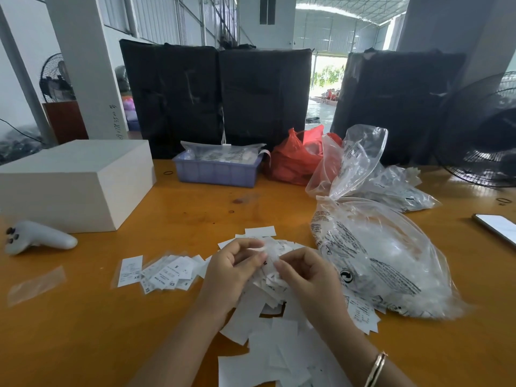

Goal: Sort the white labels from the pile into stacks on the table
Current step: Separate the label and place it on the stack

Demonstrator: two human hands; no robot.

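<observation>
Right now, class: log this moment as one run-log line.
left hand: pinches white paper labels | right hand: pinches same labels | loose white label pile: below hands | fanned label stack: on orange wooden table

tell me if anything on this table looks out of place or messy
The sorted labels left of the hands lie fanned and askew, not a squared stack. A white controller by the white box seems unrelated to the sorting.

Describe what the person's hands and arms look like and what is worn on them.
Both forearms are bare up to the frame's edge, with no sleeves and no gloves. The left hand shows no ring, watch or band. The right hand shows no ring either, but its wrist carries a thin gold-coloured bangle, which looks like two slim bands side by side. No markings show on either arm.
</observation>
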